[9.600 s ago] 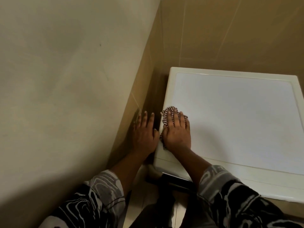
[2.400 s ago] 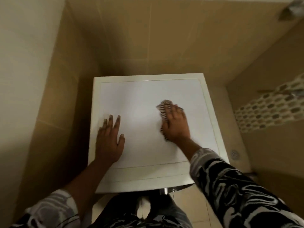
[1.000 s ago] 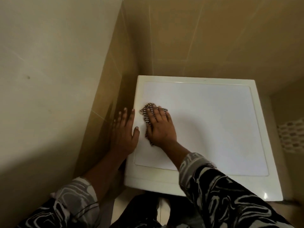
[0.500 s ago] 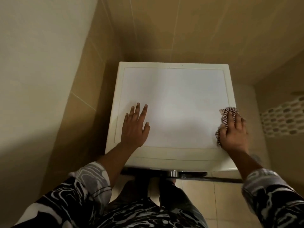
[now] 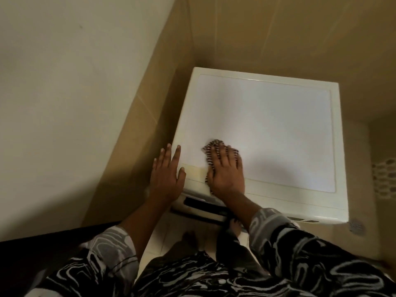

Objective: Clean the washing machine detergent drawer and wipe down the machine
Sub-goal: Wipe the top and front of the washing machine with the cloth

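Note:
I look down on the white top of the washing machine (image 5: 274, 125), which stands in a tiled corner. My right hand (image 5: 227, 172) presses a striped dark-and-white cloth (image 5: 211, 150) flat on the front left part of the top. My left hand (image 5: 168, 174) lies flat with fingers spread on the machine's front left corner, partly over its left edge. Below the front edge a dark slot of the detergent drawer (image 5: 201, 203) shows, partly hidden by my right forearm.
A plain wall (image 5: 75, 93) and beige tiles (image 5: 150, 116) stand close to the machine's left side, and tiled wall (image 5: 278, 35) behind it. My feet (image 5: 233, 227) stand on the pale floor tiles in front. A round floor drain (image 5: 355, 227) lies at the right.
My right hand slid the cloth from the right edge of the top to its front left. My left hand shifted left onto the front left corner.

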